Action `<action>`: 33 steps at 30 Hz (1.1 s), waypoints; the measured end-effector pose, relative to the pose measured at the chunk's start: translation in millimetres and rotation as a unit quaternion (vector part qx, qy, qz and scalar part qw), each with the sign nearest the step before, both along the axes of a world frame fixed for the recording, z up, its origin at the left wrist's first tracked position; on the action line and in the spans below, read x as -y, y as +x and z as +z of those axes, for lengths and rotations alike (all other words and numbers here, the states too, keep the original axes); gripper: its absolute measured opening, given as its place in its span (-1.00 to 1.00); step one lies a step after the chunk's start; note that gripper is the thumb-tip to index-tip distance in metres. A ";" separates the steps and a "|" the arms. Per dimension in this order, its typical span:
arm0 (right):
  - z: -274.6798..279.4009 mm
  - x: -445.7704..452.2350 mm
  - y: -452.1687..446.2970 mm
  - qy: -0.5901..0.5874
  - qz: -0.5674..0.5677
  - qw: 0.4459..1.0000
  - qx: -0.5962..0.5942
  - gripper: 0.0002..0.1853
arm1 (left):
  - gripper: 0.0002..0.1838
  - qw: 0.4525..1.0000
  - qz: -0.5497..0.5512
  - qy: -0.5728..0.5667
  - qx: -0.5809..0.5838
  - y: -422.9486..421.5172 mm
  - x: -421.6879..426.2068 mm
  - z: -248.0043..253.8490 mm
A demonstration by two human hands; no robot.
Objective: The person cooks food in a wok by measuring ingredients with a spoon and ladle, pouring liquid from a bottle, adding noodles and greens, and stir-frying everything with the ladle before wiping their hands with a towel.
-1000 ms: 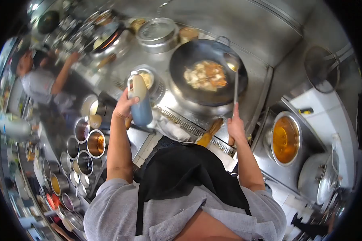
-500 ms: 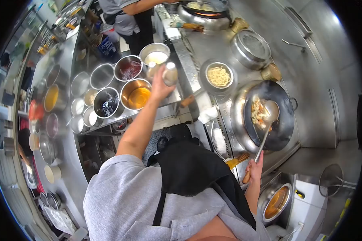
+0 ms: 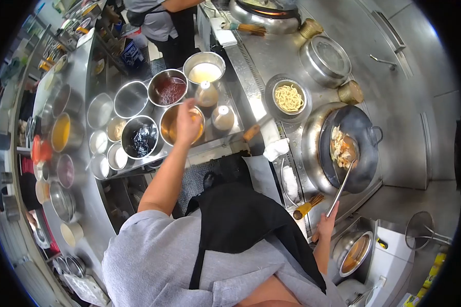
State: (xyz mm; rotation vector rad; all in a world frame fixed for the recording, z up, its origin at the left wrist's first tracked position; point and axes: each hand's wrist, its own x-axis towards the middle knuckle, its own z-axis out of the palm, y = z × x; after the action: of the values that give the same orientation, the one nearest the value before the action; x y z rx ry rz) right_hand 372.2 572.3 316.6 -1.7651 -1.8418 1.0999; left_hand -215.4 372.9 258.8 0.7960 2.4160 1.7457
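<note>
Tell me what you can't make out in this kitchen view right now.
Head view, all three:
Pot of orange liquid: partly hidden behind the left hand.
Ladle: part of its handle is covered by the right hand.
Co-worker: head cut off by the top edge.

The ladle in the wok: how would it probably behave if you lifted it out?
The ladle would probably be stiff: its long handle looks straight and metallic. It may feel heavy at the far end, which sits among food in the wok, away from the right hand. Loose pieces might spill.
</note>
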 end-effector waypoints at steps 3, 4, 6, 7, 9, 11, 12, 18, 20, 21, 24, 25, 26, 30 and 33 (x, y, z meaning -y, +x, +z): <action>-8.6 17.5 -13.5 -0.004 -0.073 0.994 -0.082 -0.06 | -0.58 0.996 0.042 -0.053 -0.062 -25.6 -26.5 1.0; -12.9 18.3 -14.8 -0.001 -0.092 0.992 -0.088 -0.06 | -0.65 0.992 0.031 -0.119 -0.035 -31.7 -35.2 2.5; -17.6 18.1 -10.2 -0.008 -0.101 0.983 -0.154 -0.07 | -0.74 0.987 0.053 -0.104 -0.105 -64.6 -56.4 -40.9; -12.8 16.5 -8.3 -0.010 -0.100 0.983 -0.154 -0.08 | -0.76 0.989 0.060 -0.096 -0.096 -70.1 -64.3 -34.3; 5.8 18.9 -1.4 -0.035 -0.123 0.979 -0.161 -0.10 | -0.76 0.958 0.026 -0.223 -0.176 -85.8 -80.7 -13.2; 30.6 24.5 3.6 -0.054 -0.147 0.973 -0.172 -0.12 | -0.72 0.952 0.038 -0.224 -0.206 -82.2 -99.2 22.3; 38.9 28.6 8.0 -0.055 -0.150 0.972 -0.170 -0.13 | -0.73 0.956 -0.014 -0.161 -0.245 -96.2 -112.0 36.8; 76.4 41.5 52.9 -0.103 -0.137 0.949 -0.264 -0.10 | -0.81 0.894 -0.212 -0.027 -0.393 36.5 -260.2 261.7; 72.5 40.7 66.8 -0.109 -0.130 0.942 -0.289 -0.10 | -0.80 0.819 -0.296 -0.159 -0.465 120.7 -318.2 303.0; 80.4 39.3 67.8 -0.135 -0.122 0.932 -0.314 -0.10 | -0.81 0.754 -0.324 -0.246 -0.515 161.2 -348.2 312.4; 87.0 35.4 72.3 -0.172 -0.103 0.910 -0.363 -0.10 | -0.83 0.626 -0.392 -0.361 -0.569 286.1 -402.9 308.6; 88.5 34.2 73.9 -0.184 -0.094 0.902 -0.379 -0.10 | -0.81 0.592 -0.433 -0.383 -0.562 318.2 -419.7 298.3; 90.6 32.9 75.5 -0.195 -0.084 0.894 -0.394 -0.10 | -0.79 0.577 -0.441 -0.389 -0.567 349.8 -430.9 282.7; 86.6 28.6 85.1 -0.235 -0.069 0.849 -0.468 -0.13 | -0.72 0.587 -0.485 -0.363 -0.536 410.4 -459.1 217.3; 84.7 22.9 90.3 -0.240 -0.067 0.852 -0.460 -0.13 | -0.72 0.587 -0.495 -0.379 -0.515 397.3 -468.6 194.4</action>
State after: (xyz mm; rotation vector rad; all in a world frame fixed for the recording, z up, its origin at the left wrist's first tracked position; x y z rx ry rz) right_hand 462.4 549.4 401.3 -1.1521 -0.8812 1.9979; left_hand 181.9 841.5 453.2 2.5906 1.7731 -0.3525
